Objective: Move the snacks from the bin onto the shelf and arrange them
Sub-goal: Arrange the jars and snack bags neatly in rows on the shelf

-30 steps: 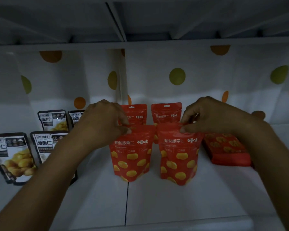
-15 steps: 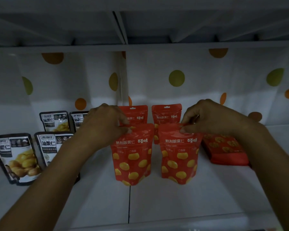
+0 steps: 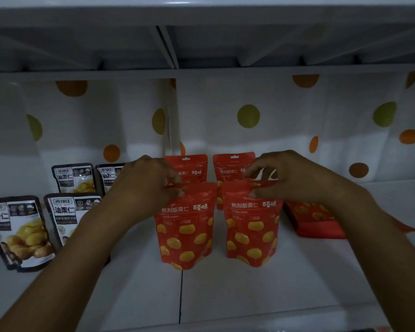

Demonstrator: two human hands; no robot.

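Two pouches (image 3: 186, 226) stand before two others (image 3: 230, 167) on the shelf (image 3: 273, 291).

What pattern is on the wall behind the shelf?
White backing with scattered green, orange and brown dots, seen in the head view.

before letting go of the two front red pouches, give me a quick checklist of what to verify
1. Left hand pinches front left red pouch at its top: ok.
2. Right hand pinches front right red pouch at its top: ok.
3. Both pouches upright, bases on the shelf: ok.
4. Gap between the two: ok.
5. Lined up with the back red pouches: ok.
6. Will they stand alone once released: cannot tell.
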